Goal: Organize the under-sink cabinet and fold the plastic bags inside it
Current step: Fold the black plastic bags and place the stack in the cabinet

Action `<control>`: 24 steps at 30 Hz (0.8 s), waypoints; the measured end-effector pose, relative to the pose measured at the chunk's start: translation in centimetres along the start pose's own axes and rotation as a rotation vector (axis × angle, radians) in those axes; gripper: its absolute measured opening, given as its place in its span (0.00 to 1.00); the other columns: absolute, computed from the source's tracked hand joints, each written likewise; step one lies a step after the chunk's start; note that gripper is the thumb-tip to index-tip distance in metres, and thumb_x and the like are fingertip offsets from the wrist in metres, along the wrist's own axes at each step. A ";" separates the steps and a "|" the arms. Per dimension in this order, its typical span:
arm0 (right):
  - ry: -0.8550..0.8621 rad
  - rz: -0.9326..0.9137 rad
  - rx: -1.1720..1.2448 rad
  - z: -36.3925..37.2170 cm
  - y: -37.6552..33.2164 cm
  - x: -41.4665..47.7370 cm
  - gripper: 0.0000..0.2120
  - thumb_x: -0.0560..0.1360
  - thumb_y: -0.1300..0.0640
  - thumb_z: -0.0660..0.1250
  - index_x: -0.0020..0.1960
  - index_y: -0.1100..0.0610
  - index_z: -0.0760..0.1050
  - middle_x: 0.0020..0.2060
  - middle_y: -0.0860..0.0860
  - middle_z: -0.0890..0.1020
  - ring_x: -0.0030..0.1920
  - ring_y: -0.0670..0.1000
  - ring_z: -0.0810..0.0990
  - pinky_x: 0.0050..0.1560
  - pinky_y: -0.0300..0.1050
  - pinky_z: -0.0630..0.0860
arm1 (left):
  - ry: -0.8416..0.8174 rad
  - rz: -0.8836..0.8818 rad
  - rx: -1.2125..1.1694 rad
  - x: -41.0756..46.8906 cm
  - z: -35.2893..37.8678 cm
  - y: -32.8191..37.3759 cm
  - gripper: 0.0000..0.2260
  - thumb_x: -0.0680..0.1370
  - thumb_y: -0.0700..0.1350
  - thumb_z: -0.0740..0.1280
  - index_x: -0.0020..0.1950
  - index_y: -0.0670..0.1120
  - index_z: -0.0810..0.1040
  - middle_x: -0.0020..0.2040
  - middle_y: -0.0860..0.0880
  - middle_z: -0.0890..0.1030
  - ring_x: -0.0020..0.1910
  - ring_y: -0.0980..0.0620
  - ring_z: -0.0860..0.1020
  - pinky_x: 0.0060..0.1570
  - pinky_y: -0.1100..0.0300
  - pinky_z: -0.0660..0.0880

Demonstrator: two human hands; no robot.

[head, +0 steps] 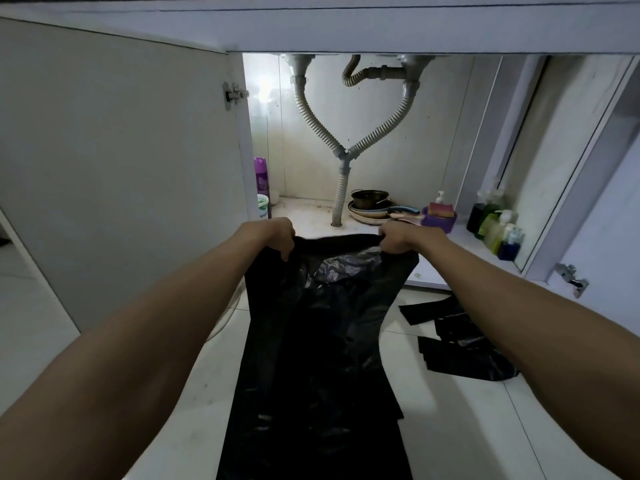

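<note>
A large black plastic bag (318, 348) hangs stretched out in front of the open under-sink cabinet (346, 36). My left hand (275, 237) grips its top left corner and my right hand (398, 239) grips its top right corner, holding the top edge taut between them. The bag drops down to the white tiled floor (467, 427) at the bottom of the view. More black bags (453, 341) lie flat on the floor to the right, some folded into strips.
Inside the cabinet are grey corrugated drain pipes (341, 157), stacked pans (372, 206), a purple sponge holder (440, 216), a purple spray can (261, 174) and a white tub (263, 206) at left. Several soap bottles (495, 223) line the right side. Both doors (117, 161) stand open.
</note>
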State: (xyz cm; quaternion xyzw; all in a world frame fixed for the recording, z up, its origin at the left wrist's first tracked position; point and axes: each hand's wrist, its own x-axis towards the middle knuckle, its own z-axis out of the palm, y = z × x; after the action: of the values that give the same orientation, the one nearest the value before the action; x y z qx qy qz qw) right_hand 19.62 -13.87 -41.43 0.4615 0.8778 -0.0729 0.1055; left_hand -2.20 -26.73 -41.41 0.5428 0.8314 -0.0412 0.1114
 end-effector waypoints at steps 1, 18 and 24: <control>0.020 0.001 0.021 0.2 -0.4 0.4 0.18 0.73 0.52 0.59 0.62 0.53 0.72 0.63 0.54 0.75 0.60 0.58 0.75 0.62 0.58 0.74 | 0.014 -0.003 -0.006 0.1 0.2 0.1 0.20 0.73 0.42 0.70 0.64 0.40 0.76 0.61 0.41 0.76 0.58 0.41 0.76 0.55 0.52 0.75; -0.355 -0.006 -0.002 3.4 -3.1 2.7 0.46 0.51 0.37 0.82 0.64 0.50 0.71 0.57 0.51 0.79 0.54 0.56 0.80 0.57 0.55 0.79 | -0.280 -0.057 -0.088 1.8 2.2 -1.5 0.45 0.47 0.68 0.79 0.58 0.47 0.79 0.55 0.49 0.82 0.51 0.45 0.81 0.59 0.50 0.76; 0.133 -0.083 0.130 4.7 -3.4 5.1 0.18 0.71 0.48 0.71 0.57 0.55 0.75 0.53 0.54 0.81 0.52 0.57 0.79 0.53 0.50 0.76 | 0.193 -0.007 0.063 2.9 3.0 -1.0 0.18 0.74 0.51 0.70 0.60 0.44 0.77 0.57 0.43 0.80 0.54 0.42 0.79 0.53 0.52 0.75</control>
State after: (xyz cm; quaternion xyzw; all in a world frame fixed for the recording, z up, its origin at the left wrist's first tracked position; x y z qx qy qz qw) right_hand 14.55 -12.75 -47.12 0.4342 0.8948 -0.1031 0.0136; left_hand -3.82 -25.08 -45.06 0.5445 0.8385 -0.0153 0.0137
